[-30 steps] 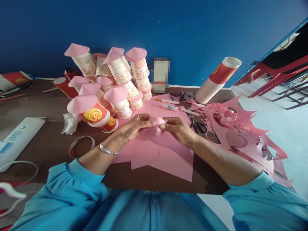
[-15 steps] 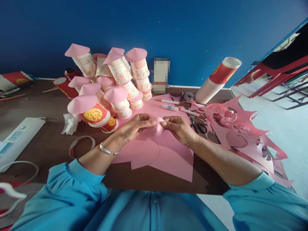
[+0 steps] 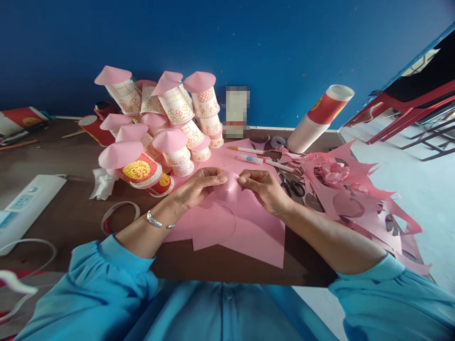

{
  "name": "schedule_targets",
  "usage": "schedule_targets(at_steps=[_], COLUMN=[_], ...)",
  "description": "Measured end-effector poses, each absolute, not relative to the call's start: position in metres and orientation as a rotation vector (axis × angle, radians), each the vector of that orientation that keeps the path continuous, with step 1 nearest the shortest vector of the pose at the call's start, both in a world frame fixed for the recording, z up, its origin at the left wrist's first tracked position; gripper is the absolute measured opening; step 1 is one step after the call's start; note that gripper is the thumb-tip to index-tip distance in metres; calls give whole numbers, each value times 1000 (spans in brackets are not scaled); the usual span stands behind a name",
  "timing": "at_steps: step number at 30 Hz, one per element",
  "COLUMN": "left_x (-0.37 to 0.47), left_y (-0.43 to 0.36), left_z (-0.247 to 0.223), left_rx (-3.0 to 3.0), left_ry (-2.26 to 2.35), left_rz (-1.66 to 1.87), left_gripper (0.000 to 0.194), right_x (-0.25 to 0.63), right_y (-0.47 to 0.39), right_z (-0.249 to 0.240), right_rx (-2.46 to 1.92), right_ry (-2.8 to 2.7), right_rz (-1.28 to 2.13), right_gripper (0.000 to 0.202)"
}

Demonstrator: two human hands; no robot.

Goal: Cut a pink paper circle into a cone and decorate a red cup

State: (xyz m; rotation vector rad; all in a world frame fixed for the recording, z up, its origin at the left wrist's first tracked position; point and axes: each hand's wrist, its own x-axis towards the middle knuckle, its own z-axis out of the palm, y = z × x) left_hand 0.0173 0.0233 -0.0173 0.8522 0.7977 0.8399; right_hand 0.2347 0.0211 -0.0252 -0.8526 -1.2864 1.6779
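Over overlapping pink paper sheets (image 3: 256, 237) on a dark brown surface (image 3: 170, 265), I pinch a pink paper cone (image 3: 230, 188), the grip of my left hand (image 3: 202, 185) on one side, that of my right hand (image 3: 266, 189) on the other. Beyond lie black-handled scissors (image 3: 297, 188) and a white tube (image 3: 250, 158); farther back, cone-topped paper cups (image 3: 175, 155) stand before a blue wall (image 3: 270, 61).

I note the power strip (image 3: 39, 201) cut off at left, the red stool (image 3: 391, 105) at right — the upright panel (image 3: 237, 109) pixelated, unreadable — and my pink cone's (image 3: 230, 187) underside hidden
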Motion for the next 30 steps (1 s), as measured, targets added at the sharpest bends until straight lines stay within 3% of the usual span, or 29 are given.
schedule_targets(at_steps=[8, 17, 30], left_x=[18, 17, 22], left_y=[24, 22, 21], left_z=[-18, -16, -11], left_rx=[845, 994, 977], left_ry=[813, 816, 862], left_rz=[864, 780, 784], left_gripper=[35, 42, 43], right_x=[233, 230, 228], right_y=[19, 17, 15], right_z=[-24, -26, -27], right_rx=[-806, -834, -801], right_ry=[-1240, -1224, -1226], right_rz=[1800, 1938, 1990], right_gripper=[45, 31, 30])
